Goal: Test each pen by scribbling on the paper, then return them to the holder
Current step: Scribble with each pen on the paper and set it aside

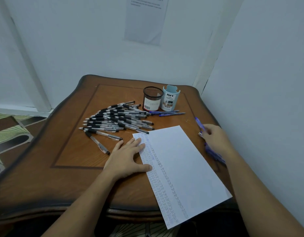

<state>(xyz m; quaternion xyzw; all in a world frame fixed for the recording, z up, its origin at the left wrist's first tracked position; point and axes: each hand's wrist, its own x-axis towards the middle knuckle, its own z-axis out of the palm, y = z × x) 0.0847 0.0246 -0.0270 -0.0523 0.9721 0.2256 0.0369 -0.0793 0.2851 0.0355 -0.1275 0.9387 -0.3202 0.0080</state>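
A white paper [183, 168] with columns of scribbles along its left side lies on the wooden table [76, 151]. My left hand [129, 158] presses flat on the paper's left edge. My right hand [216, 139] grips a blue pen [200, 124] right of the paper, above several more blue pens [214, 155] lying at the table's right edge. A heap of several black-grip pens [117, 118] lies left of centre. At the back stand a black mesh holder [152, 100] and a light blue holder [170, 99], with blue pens [170, 113] lying in front of them.
The table sits in a corner with white walls behind and to the right. A sheet of paper [146, 19] hangs on the back wall. Patterned flooring [9, 130] shows to the left. The paper's near corner overhangs the table's front edge.
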